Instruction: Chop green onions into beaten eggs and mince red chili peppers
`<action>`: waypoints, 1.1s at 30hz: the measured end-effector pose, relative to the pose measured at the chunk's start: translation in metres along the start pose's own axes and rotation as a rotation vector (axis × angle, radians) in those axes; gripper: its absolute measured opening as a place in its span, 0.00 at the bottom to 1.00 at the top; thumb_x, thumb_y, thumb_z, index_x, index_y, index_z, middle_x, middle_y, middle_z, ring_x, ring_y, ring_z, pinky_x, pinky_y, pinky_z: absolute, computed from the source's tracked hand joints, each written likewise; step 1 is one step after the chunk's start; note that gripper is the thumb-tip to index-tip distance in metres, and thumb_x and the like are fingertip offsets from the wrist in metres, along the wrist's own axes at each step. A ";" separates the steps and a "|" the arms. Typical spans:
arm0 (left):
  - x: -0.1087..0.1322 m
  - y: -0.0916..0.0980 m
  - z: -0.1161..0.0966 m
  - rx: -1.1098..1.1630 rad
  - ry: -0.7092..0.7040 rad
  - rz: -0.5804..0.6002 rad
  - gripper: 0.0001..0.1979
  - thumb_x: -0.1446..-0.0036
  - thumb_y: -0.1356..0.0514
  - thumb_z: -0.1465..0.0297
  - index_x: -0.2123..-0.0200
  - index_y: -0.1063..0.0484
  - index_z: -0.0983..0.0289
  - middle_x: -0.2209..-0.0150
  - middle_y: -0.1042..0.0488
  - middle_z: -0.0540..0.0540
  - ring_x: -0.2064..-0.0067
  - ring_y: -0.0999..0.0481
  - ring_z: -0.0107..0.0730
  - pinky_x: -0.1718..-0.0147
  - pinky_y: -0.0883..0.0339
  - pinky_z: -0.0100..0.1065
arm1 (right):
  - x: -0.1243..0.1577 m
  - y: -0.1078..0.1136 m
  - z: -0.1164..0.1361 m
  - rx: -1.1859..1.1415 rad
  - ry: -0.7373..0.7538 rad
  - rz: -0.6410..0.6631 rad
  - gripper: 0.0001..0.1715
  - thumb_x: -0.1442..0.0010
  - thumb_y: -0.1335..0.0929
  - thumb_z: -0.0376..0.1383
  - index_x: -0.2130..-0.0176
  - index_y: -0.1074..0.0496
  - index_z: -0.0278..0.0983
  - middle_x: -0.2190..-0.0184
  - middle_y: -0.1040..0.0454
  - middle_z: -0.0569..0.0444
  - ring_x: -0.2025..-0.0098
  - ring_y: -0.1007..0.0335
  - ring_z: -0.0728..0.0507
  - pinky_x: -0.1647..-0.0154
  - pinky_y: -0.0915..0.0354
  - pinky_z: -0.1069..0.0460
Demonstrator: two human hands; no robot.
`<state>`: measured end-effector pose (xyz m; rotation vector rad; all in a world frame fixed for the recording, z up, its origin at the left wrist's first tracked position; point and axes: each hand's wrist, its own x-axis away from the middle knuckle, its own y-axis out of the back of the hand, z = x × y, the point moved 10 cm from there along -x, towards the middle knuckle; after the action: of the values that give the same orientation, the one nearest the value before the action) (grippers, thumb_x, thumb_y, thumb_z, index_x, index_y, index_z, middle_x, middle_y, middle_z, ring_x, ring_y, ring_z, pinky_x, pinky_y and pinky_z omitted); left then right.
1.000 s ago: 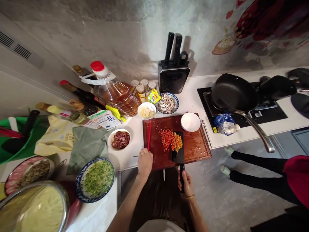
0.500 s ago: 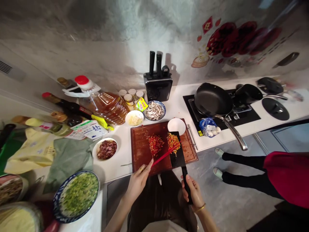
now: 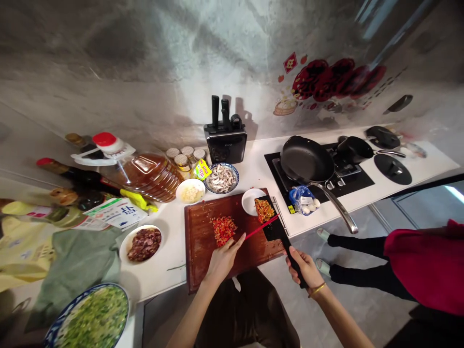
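My right hand grips the black handle of a cleaver, whose dark blade lies flat with a heap of chopped orange and red peppers on it. Red chopsticks are held in my left hand, their tips against the blade beside the heap. A small white bowl stands just left of the blade, at the back of the wooden cutting board. Left on the board is a second pile of chopped red peppers.
Behind the board are a plate of sliced mushrooms, a bowl of minced garlic and a knife block. A bowl of meat sits left. Right is a stove with a frying pan; another person stands nearby.
My right hand has moved the loaded cleaver rightward and tilted its handle outward. My left hand has shifted right and up with the chopsticks. The camera view has shifted too.
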<state>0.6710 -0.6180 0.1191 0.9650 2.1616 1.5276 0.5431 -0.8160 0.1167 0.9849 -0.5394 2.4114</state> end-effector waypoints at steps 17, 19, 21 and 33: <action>-0.032 -0.006 0.043 -0.117 0.246 -0.044 0.29 0.40 0.56 0.76 0.37 0.54 0.51 0.51 0.29 0.58 0.62 0.24 0.33 0.67 0.29 0.32 | 0.011 0.018 0.024 0.165 -0.091 0.012 0.26 0.53 0.31 0.55 0.68 0.35 0.35 0.81 0.38 0.61 0.87 0.51 0.57 0.92 0.52 0.60; -0.030 0.002 0.047 -0.087 0.277 -0.072 0.28 0.40 0.55 0.75 0.37 0.53 0.53 0.51 0.30 0.59 0.63 0.24 0.33 0.68 0.29 0.31 | 0.017 0.024 0.027 0.226 -0.076 0.002 0.26 0.52 0.33 0.56 0.69 0.35 0.35 0.81 0.37 0.61 0.88 0.51 0.56 0.92 0.52 0.59; -0.024 0.011 0.047 -0.024 0.290 -0.119 0.28 0.40 0.55 0.75 0.37 0.52 0.53 0.51 0.30 0.59 0.63 0.24 0.32 0.66 0.30 0.31 | 0.023 0.029 0.031 0.348 -0.028 0.006 0.26 0.48 0.36 0.56 0.71 0.35 0.35 0.85 0.39 0.62 0.89 0.51 0.55 0.92 0.52 0.58; 0.086 0.012 0.104 0.419 0.490 -0.398 0.23 0.37 0.56 0.68 0.40 0.45 0.62 0.63 0.27 0.56 0.64 0.27 0.30 0.61 0.34 0.33 | 0.012 0.056 -0.007 1.286 0.620 -0.180 0.23 0.42 0.37 0.47 0.51 0.28 0.41 0.58 0.24 0.47 0.59 0.27 0.38 0.58 0.34 0.48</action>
<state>0.6768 -0.4839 0.1010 0.2266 2.8751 1.2275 0.5001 -0.8547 0.1113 0.5252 1.3865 2.5492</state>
